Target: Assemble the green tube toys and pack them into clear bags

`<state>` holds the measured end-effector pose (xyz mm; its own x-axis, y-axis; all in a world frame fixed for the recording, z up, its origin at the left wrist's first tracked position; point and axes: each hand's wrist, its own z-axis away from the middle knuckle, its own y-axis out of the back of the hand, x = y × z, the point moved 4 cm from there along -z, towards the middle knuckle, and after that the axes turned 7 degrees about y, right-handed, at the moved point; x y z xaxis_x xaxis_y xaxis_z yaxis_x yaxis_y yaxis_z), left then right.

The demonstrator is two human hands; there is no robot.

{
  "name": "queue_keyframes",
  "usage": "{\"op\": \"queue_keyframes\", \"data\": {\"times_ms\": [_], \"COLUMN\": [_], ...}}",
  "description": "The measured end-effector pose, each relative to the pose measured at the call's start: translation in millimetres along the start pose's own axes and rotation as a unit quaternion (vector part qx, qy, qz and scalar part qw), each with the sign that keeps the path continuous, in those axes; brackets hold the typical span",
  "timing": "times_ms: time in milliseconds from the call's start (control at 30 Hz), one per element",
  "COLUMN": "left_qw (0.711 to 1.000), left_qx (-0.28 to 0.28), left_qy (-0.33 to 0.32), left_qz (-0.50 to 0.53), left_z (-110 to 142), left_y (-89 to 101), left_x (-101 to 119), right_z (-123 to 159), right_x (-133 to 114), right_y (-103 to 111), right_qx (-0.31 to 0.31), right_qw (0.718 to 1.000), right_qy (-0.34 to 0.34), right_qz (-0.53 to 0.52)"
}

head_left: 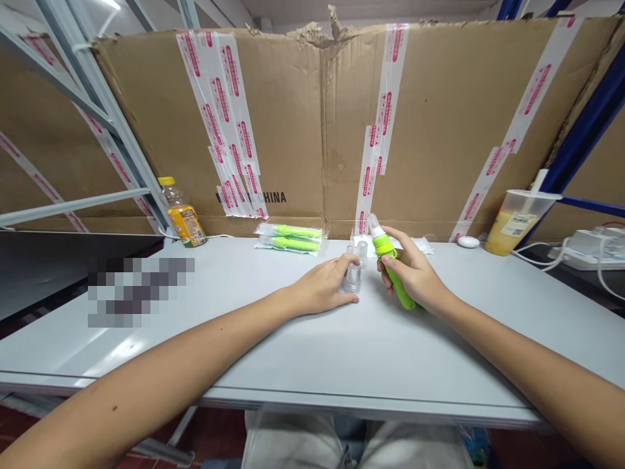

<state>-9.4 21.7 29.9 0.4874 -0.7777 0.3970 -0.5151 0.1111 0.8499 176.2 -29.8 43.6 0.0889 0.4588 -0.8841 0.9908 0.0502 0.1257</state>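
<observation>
My right hand (pixel 407 270) grips a bright green tube-shaped tool (pixel 401 290) with a ribbed collar and a clear, rounded tip. It is held tilted, tip up and to the left, just above the table. To its left, my left hand (pixel 327 281) has its thumb and fingers around a small clear plastic cup-like piece (pixel 352 281) on the table. Right behind that piece stands another small clear plastic part (pixel 362 253). Two more green tools in clear plastic bags (pixel 293 245) lie further back, left of centre.
A grey-white table (pixel 303 358) spans the view, backed by a tall taped cardboard sheet (pixel 288 117). An orange drink bottle (pixel 187 221) stands at back left. At back right are a plastic cup with a straw (pixel 512 225), a white round object (pixel 468 241) and a power strip (pixel 586 254).
</observation>
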Motion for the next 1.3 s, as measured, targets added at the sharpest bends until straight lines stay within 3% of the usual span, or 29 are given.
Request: {"op": "queue_keyframes", "data": {"times_ms": [300,400,533,667,833,1133,1300], "left_qw": [0.992,0.967,0.892,0.853,0.843,0.86,0.852], "left_qx": [-0.02,0.06,0.224,0.273,0.236,0.142,0.118], "left_qy": [0.016,0.018,0.057,0.077,0.077,0.083,0.09], "left_qz": [0.126,0.247,0.388,0.439,0.477,0.484,0.502], "left_z": [2,-3,-10,-13,-11,-6,-6], "left_y": [-4.0,7.5,30.4,39.3,31.1,12.3,8.0], "left_x": [2,4,-6,-11,-3,3,4], "right_z": [1,1,1,4,8,10,12], "right_x": [0,3,8,11,13,19,14], "right_y": [-1,0,0,-6,-14,-17,-20], "right_qx": [0.0,-0.005,-0.029,-0.105,-0.167,-0.147,-0.149], "right_qw": [1.0,1.0,0.999,0.994,0.985,0.987,0.986], "right_qy": [-0.008,-0.006,-0.001,-0.027,-0.042,-0.051,-0.051], "right_qz": [-0.004,-0.013,-0.014,0.002,-0.01,-0.042,-0.063]}}
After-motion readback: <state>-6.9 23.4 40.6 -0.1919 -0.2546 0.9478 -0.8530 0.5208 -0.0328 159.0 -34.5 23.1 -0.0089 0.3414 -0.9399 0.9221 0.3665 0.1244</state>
